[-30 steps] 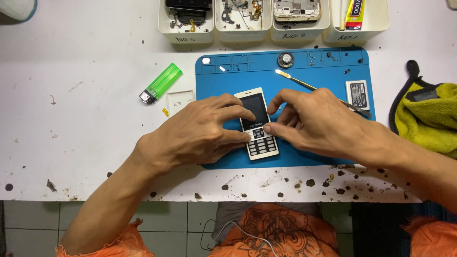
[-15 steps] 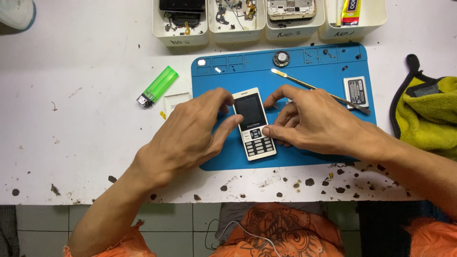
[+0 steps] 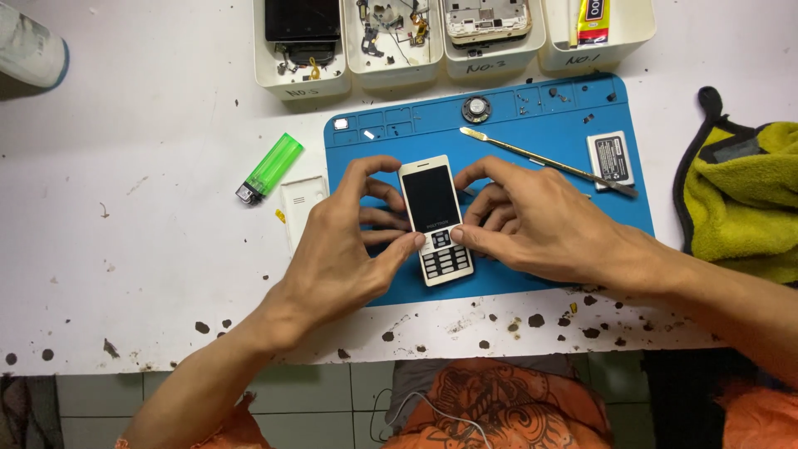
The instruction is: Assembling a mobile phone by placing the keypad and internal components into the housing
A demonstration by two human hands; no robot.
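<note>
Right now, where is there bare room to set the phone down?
The white table left of the green lighter is bare, and so is the blue mat corner right of the right hand. It is crowded around the phone, left hand, metal pry tool and parts bins.

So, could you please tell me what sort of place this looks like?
Probably a phone repair bench: a blue repair mat, white bins of phone parts and a metal pry tool, with both hands on a white keypad phone.
</note>
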